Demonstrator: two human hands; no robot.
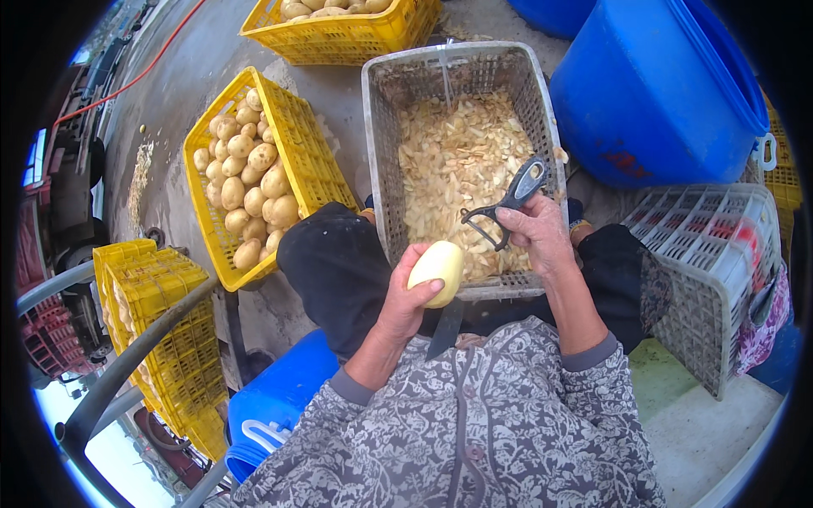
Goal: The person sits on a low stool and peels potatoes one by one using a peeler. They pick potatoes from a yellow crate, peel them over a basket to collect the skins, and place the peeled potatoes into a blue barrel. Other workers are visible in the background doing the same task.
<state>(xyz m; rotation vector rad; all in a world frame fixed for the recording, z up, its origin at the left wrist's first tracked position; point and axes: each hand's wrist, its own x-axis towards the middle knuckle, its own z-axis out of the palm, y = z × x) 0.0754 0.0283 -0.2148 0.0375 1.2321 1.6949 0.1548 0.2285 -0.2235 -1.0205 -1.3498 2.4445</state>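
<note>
A peeled, pale yellow potato (438, 273) rests in my left hand (406, 289), with the thumb across its lower side. My right hand (537, 232) grips a black Y-shaped peeler (517, 190) whose blade end points left, towards the potato but apart from it. Below both hands stands a grey plastic crate (370, 140) between my knees. Potato peelings (457, 159) cover its bottom in a thick layer. A dark flat strip (446, 330), possibly a knife blade, shows beneath the potato near my lap.
A tilted yellow crate (311, 152) of unpeeled potatoes (241, 171) is at my left. Another yellow crate (343, 38) with potatoes stands ahead. At right are a large blue tub (648, 95) and an upturned grey crate (692, 305). A blue barrel (279, 381) and metal rails (146, 336) lie at lower left.
</note>
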